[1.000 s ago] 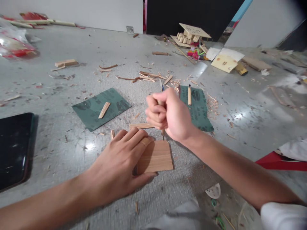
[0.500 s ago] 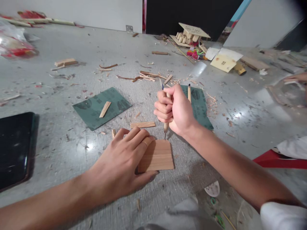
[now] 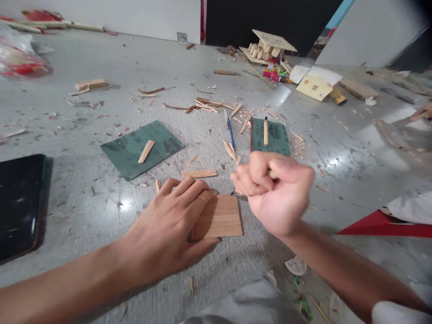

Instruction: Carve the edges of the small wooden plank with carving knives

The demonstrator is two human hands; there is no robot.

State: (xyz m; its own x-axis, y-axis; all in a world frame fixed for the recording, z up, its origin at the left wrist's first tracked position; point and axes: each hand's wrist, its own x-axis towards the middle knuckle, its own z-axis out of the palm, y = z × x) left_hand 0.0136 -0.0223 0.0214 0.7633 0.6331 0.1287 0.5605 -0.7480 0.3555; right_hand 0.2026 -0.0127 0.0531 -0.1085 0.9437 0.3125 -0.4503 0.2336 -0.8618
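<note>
A small flat wooden board (image 3: pixel 224 220) lies on the grey table, its visible corners sharp. My left hand (image 3: pixel 178 213) holds it down on its left side, fingers along the far edge and thumb at the near edge. A ring is on one finger. My right hand (image 3: pixel 275 191) is closed in a fist around a wooden-handled awl (image 3: pixel 272 174); the handle's end peeps out between thumb and fingers. The awl's dark metal tip is by the board's far right corner; whether it touches is hard to tell. A thin wood strip (image 3: pixel 199 173) lies just beyond the board.
Two green sandpaper sheets (image 3: pixel 158 135) (image 3: pixel 278 144) lie beyond my hands, one with a short stick (image 3: pixel 266 132). A blue pen-like knife (image 3: pixel 231 132) lies between them. At left is a black phone (image 3: pixel 20 207). A small wooden model (image 3: pixel 268 47) stands at the back. Another person's hand (image 3: pixel 423 111) shows at right.
My right hand has moved right and nearer to me and tipped over, so the awl has gone from upright to leaning. The left hand and board have hardly moved.
</note>
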